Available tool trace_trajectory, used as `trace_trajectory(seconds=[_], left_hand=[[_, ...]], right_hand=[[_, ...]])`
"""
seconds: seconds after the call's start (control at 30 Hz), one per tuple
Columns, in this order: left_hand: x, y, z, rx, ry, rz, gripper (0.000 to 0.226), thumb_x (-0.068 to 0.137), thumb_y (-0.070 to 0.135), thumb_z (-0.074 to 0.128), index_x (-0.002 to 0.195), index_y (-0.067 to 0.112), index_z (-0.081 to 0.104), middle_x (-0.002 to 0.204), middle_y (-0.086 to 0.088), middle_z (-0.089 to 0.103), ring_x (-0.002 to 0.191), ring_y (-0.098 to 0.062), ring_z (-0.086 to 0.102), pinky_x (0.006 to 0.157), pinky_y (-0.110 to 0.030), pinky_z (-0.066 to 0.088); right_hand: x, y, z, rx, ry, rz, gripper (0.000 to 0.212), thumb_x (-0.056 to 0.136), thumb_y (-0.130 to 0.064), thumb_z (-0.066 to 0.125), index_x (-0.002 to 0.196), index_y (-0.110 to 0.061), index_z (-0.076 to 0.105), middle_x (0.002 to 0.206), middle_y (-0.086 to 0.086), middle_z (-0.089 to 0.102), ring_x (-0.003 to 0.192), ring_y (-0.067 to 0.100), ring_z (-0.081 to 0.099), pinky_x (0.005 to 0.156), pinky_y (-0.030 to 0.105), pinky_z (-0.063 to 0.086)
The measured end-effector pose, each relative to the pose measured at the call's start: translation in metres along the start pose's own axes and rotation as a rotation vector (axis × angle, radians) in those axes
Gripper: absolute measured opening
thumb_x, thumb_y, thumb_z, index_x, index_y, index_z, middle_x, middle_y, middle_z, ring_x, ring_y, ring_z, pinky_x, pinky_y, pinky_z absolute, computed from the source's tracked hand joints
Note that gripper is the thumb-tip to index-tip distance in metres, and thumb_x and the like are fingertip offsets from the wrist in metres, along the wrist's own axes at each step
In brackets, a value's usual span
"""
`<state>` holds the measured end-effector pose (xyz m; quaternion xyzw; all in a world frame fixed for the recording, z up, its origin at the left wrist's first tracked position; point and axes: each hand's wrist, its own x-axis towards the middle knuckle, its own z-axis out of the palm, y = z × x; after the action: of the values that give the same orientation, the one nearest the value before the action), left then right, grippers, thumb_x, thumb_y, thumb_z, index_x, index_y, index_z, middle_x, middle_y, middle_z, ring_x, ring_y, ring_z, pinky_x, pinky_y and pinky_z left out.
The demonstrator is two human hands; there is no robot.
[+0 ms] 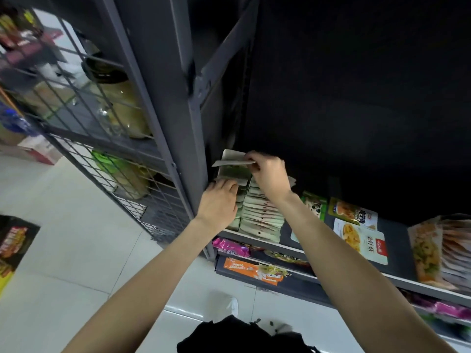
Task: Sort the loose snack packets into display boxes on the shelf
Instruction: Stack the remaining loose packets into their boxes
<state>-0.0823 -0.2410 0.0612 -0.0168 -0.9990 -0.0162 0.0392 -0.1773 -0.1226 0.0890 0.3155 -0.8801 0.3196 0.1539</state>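
Right hand (pixel 267 174): arm stretched to the shelf's back left corner; fingertips pinch a pale packet (pixel 233 163) held flat above the rows.
Left hand (pixel 220 202): palm down, fingers curled onto the near packets; a firm hold cannot be told.
Packet rows (pixel 260 217): green-and-cream packets on edge, packed tight in two files; any box around them is hidden.
Shelf (pixel 397 240): two yellow pouches (pixel 356 225) lie flat to the right; a fanned stack (pixel 438 253) sits further right.
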Motion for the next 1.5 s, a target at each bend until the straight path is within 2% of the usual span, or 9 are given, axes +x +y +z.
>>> trace_trajectory(seconds=[0.27,0.37,0.47,0.73,0.93,1.07,1.23,1.37,1.5], left_hand=[[-0.003,-0.005,0.009,0.018,-0.002,0.05,0.036,0.087,0.023,0.055,0.12,0.01,0.058,0.128,-0.005,0.056,0.115,-0.021,0.053,0.098,-0.033,0.04],[-0.004,-0.005,0.011,0.054,0.012,0.065,0.04,0.09,0.026,0.052,0.126,0.01,0.056,0.137,-0.003,0.05,0.123,-0.02,0.049,0.102,-0.034,0.037],[-0.005,-0.006,0.01,0.077,0.026,0.067,0.033,0.081,0.027,0.062,0.109,0.012,0.068,0.119,0.0,0.063,0.106,-0.018,0.06,0.091,-0.032,0.046],[-0.003,-0.007,0.018,0.121,0.056,0.062,0.036,0.077,0.029,0.066,0.107,0.009,0.069,0.111,0.0,0.065,0.098,-0.018,0.061,0.086,-0.033,0.049],[-0.004,-0.007,0.02,0.098,0.112,0.067,0.039,0.079,0.028,0.066,0.111,0.008,0.068,0.115,-0.003,0.065,0.101,-0.019,0.062,0.086,-0.033,0.049],[-0.004,-0.009,0.023,0.099,0.151,0.065,0.038,0.073,0.028,0.071,0.105,0.008,0.07,0.112,-0.002,0.067,0.096,-0.018,0.063,0.082,-0.031,0.05],[-0.008,-0.002,0.005,-0.088,0.272,0.018,0.027,0.072,0.02,0.07,0.098,0.014,0.069,0.097,-0.001,0.068,0.084,-0.021,0.063,0.069,-0.031,0.051],[-0.02,0.037,-0.026,-0.389,0.533,-0.061,0.019,0.086,0.03,0.054,0.08,0.012,0.054,0.07,0.003,0.053,0.062,-0.012,0.047,0.054,-0.023,0.039],[-0.032,0.114,-0.02,-0.697,0.584,0.156,0.02,0.088,0.026,0.052,0.075,0.011,0.052,0.063,0.004,0.047,0.056,-0.009,0.043,0.051,-0.02,0.036]], right_hand=[[0.014,-0.016,0.001,0.01,-0.085,-0.016,0.016,0.086,-0.01,0.06,0.092,-0.003,0.073,0.081,0.012,0.071,0.073,0.031,0.067,0.06,0.036,0.054],[0.015,-0.014,0.006,0.036,-0.106,-0.011,0.02,0.085,-0.01,0.059,0.098,-0.005,0.074,0.094,0.01,0.072,0.083,0.03,0.069,0.067,0.039,0.056],[0.013,-0.005,0.006,-0.08,-0.234,0.055,0.027,0.088,-0.007,0.056,0.11,-0.013,0.071,0.108,0.005,0.069,0.094,0.029,0.066,0.078,0.041,0.054],[0.014,-0.003,-0.001,-0.244,-0.052,-0.034,0.05,0.058,0.016,0.062,0.099,-0.011,0.074,0.081,0.009,0.072,0.059,0.031,0.067,0.047,0.032,0.053],[0.002,0.001,0.007,-0.342,-0.284,0.013,0.027,0.091,-0.023,0.053,0.113,-0.022,0.067,0.095,0.002,0.072,0.089,0.024,0.066,0.09,0.03,0.039],[0.003,0.0,0.011,-0.302,-0.219,-0.133,0.029,0.082,-0.021,0.047,0.073,-0.018,0.074,0.064,0.0,0.069,0.071,0.025,0.065,0.083,0.031,0.038],[-0.019,-0.002,-0.011,-0.125,-0.078,-0.171,0.021,0.084,-0.016,0.054,0.089,-0.014,0.074,0.084,0.0,0.071,0.091,0.023,0.063,0.081,0.036,0.045],[-0.092,0.027,-0.065,0.0,0.116,0.041,0.02,0.089,-0.011,0.056,0.101,-0.012,0.072,0.092,0.0,0.071,0.088,0.013,0.061,0.076,0.025,0.046],[-0.176,0.092,-0.102,-0.009,0.143,0.393,0.017,0.089,-0.009,0.057,0.098,-0.011,0.072,0.084,-0.001,0.072,0.062,0.013,0.064,0.053,0.023,0.052]])
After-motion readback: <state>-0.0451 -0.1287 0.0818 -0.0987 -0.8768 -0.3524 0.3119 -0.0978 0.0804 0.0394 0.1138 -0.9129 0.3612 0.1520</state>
